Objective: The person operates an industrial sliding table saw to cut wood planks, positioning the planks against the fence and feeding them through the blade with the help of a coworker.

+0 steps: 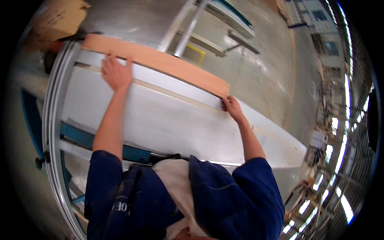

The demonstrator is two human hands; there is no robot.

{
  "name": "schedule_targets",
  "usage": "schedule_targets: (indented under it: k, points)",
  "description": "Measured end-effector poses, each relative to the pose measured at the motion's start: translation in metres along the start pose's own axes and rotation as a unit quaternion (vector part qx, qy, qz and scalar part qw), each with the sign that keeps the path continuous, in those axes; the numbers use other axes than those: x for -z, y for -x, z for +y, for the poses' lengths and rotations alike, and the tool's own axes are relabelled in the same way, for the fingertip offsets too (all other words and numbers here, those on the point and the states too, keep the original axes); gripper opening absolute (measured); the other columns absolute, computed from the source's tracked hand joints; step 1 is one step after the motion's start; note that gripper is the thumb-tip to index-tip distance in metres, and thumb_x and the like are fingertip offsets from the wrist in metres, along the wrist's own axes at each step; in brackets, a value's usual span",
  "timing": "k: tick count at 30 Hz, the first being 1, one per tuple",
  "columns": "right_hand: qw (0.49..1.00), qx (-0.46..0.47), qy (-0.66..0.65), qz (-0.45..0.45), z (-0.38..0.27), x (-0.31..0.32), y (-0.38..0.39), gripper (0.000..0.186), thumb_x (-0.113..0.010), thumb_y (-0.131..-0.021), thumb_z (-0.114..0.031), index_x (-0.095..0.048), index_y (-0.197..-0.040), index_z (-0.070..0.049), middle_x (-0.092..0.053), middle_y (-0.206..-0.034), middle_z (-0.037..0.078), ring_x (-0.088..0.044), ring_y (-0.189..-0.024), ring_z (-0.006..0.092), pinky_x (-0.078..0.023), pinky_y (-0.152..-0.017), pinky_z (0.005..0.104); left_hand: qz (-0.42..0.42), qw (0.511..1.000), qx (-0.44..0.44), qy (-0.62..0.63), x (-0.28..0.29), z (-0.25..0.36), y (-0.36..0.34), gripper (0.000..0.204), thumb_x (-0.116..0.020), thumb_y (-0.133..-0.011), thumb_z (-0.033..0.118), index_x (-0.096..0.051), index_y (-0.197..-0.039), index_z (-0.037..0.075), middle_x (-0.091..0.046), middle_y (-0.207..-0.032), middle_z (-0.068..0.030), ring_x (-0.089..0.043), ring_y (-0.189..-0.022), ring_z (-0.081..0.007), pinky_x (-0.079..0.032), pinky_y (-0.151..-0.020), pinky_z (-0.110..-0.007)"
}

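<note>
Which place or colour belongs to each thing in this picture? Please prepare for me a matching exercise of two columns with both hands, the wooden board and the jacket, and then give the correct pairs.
1. Wooden board
2. Left hand
3. Right hand
4. Jacket

A. At the board's right end
B. Dark blue
C. Toward the board's left end
D. Light orange-brown

Pairs: 1-D, 2-C, 3-A, 4-B
</note>
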State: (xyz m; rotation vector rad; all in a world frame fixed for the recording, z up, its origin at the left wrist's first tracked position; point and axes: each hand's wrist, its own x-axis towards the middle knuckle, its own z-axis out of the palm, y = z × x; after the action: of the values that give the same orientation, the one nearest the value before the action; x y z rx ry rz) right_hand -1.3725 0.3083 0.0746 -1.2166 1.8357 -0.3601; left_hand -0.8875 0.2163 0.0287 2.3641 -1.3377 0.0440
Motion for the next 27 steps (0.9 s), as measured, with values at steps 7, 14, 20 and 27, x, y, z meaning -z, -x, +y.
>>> schedule_targets:
  k: [7,14,20,27]
  points:
    - [0.998,-0.009,0.049,-0.031,-0.014,0.004,0.011,0.034,-0.049,-0.106,-0.030,-0.053,-0.088,-0.001,-0.056,-0.070,0.004,-0.057,-0.060,0.0143,-0.047,-0.054,0.0303,-0.003,0.999,0.019,0.034,0.019,0.008,-0.001,0.087,-0.060,-0.089,0.060,-0.032,-0.155,0.012,-0.036,-0.158,-0.0155,-0.030,-0.147,-0.0317,-0.022,-0.119,-0.049]
    - [0.997,0.000,0.063,-0.053,-0.016,0.007,0.004,0.037,-0.049,-0.106,-0.030,-0.053,-0.081,-0.003,-0.057,-0.066,0.005,-0.057,-0.056,0.0146,-0.047,-0.052,0.0303,-0.011,0.998,0.034,0.052,0.021,0.006,-0.003,0.086,-0.059,-0.090,0.059,-0.030,-0.156,0.012,-0.036,-0.158,-0.0162,-0.027,-0.148,-0.0312,-0.019,-0.120,-0.048]
    - [0.994,-0.017,0.024,-0.103,-0.009,0.021,-0.006,0.035,-0.052,-0.105,-0.032,-0.054,-0.081,-0.006,-0.057,-0.067,0.003,-0.057,-0.056,0.0135,-0.047,-0.053,0.0283,-0.015,0.998,0.030,0.057,0.023,0.006,-0.006,0.084,-0.058,-0.091,0.059,-0.030,-0.155,0.012,-0.036,-0.158,-0.0161,-0.029,-0.147,-0.0325,-0.021,-0.119,-0.050]
    - [0.986,-0.065,-0.039,-0.151,-0.014,0.022,-0.011,0.033,-0.053,-0.105,-0.032,-0.054,-0.083,-0.008,-0.058,-0.070,0.003,-0.058,-0.060,0.0137,-0.049,-0.056,0.0279,0.007,0.994,0.021,0.105,0.028,-0.004,0.000,0.082,-0.064,-0.091,0.053,-0.034,-0.153,0.010,-0.038,-0.156,-0.0179,-0.031,-0.145,-0.0338,-0.024,-0.119,-0.048]
